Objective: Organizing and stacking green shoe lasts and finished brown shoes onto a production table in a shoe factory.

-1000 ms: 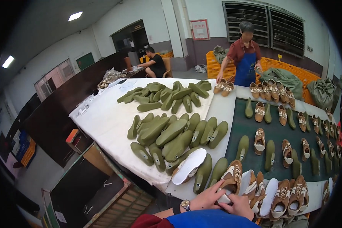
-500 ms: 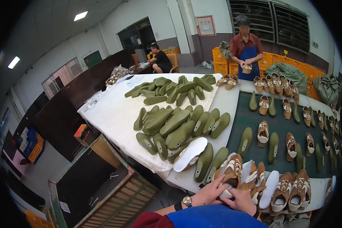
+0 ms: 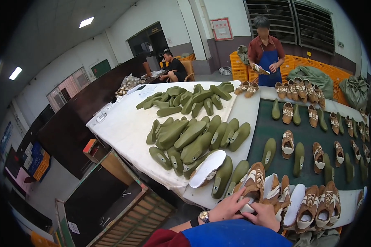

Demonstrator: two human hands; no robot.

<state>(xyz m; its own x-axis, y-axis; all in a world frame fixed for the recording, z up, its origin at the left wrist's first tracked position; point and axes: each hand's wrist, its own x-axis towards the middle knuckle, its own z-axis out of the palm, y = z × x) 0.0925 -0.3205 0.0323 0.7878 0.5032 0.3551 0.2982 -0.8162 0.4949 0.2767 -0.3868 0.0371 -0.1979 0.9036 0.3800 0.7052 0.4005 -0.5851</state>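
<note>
At the table's near edge, both my hands grip a brown-and-white sneaker (image 3: 254, 178), its toe pointing away from me. My left hand (image 3: 230, 206), with a watch at the wrist, closes on the left of its heel opening. My right hand (image 3: 263, 215) presses its thumb at the heel's pale lining from the right. The shoe's inside is mostly hidden by my fingers. Just left of it lie green shoe lasts (image 3: 222, 177) and a white insole (image 3: 207, 168) resting on another shoe. To the right are more sneakers (image 3: 309, 209) and an upright white insole (image 3: 294, 206).
Green lasts (image 3: 193, 136) are heaped on the white-covered table (image 3: 119, 119). A dark green conveyor belt (image 3: 272, 127) carries rows of shoes and lasts. Across it a co-worker in a blue apron (image 3: 270, 61) holds a shoe. A metal-framed cart (image 3: 123, 214) stands at lower left.
My hands keep their hold on the sneaker, with only a slight finger shift. The co-worker has tilted and lowered a shoe, one hand now apart from it. The belt's shoes have shifted slightly right.
</note>
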